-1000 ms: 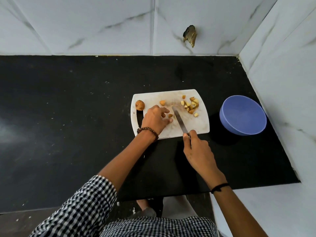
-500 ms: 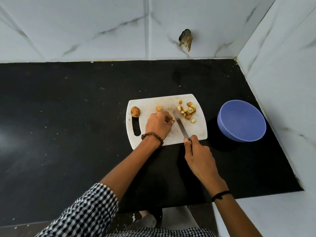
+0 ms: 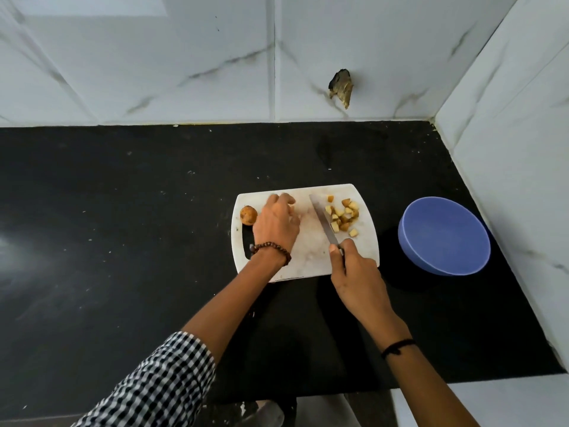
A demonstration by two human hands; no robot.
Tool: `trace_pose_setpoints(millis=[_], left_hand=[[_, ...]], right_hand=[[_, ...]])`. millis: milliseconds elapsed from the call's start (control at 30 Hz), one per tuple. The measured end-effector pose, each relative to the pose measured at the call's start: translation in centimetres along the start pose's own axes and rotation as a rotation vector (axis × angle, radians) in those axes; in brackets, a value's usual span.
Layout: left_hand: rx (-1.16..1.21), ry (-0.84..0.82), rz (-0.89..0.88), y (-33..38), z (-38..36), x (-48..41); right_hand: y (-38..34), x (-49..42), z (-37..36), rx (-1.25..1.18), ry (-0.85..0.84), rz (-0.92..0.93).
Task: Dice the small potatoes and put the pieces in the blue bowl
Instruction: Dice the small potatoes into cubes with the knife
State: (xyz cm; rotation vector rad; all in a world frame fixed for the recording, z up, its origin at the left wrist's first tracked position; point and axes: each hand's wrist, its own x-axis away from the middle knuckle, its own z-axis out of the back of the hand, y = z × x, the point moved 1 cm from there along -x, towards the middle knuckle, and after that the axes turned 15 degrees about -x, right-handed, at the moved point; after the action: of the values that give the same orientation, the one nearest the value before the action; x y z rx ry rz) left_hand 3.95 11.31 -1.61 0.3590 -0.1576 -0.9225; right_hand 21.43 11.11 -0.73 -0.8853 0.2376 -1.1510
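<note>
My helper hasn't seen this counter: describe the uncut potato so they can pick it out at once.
On the black counter, left of the blue bowl, lies a white cutting board. At its left edge, by the handle slot, sits the potato. It alone is round and brown-skinned; the others are pale cut cubes at the right.

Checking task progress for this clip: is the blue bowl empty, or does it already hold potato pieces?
Empty: the blue bowl shows only bare blue inside. The diced pieces lie on the cutting board beside the knife.
</note>
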Motion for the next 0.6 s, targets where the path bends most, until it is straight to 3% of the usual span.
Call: trace_pose_setpoints(millis=[200,467,600], left_hand=[[-0.088,-0.108,-0.07,-0.9,0.7,-1.5],[-0.064,-0.11,-0.173,-0.8,0.0,1.3],[0.005,-0.088,-0.137,-1.0,-0.4,1.5]], right_hand=[[-1.4,-1.2,-0.2,-0.008,-0.006,0.031],[-1.0,-0.1,-0.6,-0.119,-0.014,-0.007],[-0.5,0.6,-1.2,-0.163,-0.023,-0.049]])
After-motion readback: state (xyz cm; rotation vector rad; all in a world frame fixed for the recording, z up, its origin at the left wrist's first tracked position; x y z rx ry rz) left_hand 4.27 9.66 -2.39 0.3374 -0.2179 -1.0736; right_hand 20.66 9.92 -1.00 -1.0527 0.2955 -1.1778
